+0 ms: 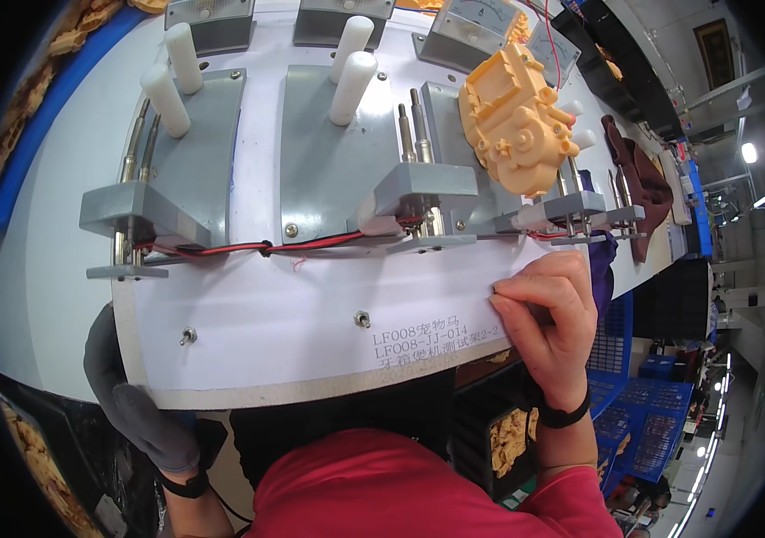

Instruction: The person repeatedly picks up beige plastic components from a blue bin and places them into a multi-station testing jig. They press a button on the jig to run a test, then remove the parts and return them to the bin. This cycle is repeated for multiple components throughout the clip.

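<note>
Blocky orange moulded-plastic housing (517, 125) is seen over the third flat grey plate (443, 117) from left; judged light, stiff, best gripped by its sides. It is flanked by slim metal pins (419, 125); clearance is judged upward. Bare right hand (555, 314): thumb and forefinger pressed together, contents unclear. Grey-gloved left hand (136, 408), beside the rectangular white-faced board (284, 332): finger state cannot be told.

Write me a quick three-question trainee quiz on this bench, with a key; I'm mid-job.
1. Which hand is gloved in grey?
2. True or false: the orange plastic housing is farther right than the two toggle switches in view.
3. What colours are the wires running along the near edge of the middle grey plate?
A) blue and green
B) red and black
C) yellow and white

Key: 1. The left hand. 2. True. 3. B.
</note>
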Tool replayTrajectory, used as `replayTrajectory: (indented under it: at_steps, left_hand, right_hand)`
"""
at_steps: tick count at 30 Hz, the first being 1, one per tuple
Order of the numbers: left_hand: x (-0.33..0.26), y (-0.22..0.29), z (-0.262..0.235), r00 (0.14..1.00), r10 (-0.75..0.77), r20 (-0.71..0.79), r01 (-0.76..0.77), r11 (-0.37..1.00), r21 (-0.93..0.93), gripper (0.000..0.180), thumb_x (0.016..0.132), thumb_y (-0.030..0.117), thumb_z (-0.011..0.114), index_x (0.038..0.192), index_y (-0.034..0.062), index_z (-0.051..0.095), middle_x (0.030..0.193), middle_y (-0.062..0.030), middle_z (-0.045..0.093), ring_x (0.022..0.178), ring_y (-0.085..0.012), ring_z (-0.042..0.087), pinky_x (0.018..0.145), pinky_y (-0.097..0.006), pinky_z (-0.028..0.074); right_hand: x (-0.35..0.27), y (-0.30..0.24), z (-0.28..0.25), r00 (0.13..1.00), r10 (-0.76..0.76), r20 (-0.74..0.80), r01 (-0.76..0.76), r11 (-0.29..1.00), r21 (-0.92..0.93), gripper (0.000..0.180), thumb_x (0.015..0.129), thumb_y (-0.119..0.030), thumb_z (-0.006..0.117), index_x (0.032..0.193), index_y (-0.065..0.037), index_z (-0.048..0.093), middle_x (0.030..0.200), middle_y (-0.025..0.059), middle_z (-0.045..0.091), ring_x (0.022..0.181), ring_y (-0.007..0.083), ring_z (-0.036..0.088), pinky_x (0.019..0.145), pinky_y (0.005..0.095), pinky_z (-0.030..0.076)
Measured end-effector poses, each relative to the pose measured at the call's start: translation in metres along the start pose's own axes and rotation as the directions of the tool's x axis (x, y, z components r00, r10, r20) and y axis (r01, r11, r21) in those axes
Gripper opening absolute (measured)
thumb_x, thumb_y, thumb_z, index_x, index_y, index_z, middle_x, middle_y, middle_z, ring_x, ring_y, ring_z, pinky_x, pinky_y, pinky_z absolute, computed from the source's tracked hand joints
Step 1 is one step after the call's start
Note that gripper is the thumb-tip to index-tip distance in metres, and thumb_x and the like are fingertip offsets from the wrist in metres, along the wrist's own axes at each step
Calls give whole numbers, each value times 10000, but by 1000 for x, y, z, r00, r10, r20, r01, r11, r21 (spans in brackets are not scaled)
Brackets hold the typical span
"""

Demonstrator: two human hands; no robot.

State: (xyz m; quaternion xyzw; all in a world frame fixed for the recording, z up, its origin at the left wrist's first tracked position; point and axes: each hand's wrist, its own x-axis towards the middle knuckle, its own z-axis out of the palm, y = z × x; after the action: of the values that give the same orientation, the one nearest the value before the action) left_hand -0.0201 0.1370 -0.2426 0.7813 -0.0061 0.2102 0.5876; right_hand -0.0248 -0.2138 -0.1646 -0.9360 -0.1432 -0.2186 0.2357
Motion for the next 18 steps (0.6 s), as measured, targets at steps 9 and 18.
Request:
replayTrajectory:
  at_steps: [9, 18]
  left_hand:
    - [0, -4, -2, 1000, 7, -6, -7, 1000, 20, 685, 1001, 471, 309, 1371, -95, 421, 1325, -230, 519, 1198, -297, 544, 1021, -430, 421]
    - [-1, -4, -2, 1000, -1, -4, 1, 1000, 21, 676, 1001, 467, 307, 1371, -87, 423, 1327, -230, 519, 1203, -296, 541, 1021, -429, 423]
  right_hand:
    - [1, -1, 0, 1000, -6, -8, 6, 1000, -20, 244, 705, -39, 823, 901, -99, 690, 846, 16, 609, 791, 215, 562, 731, 332, 416]
    - [0, -1, 1, 1000, -3, -14, 2, 1000, -11, 233, 709, -41, 819, 898, -96, 694, 846, 16, 618, 795, 215, 562, 733, 333, 416]
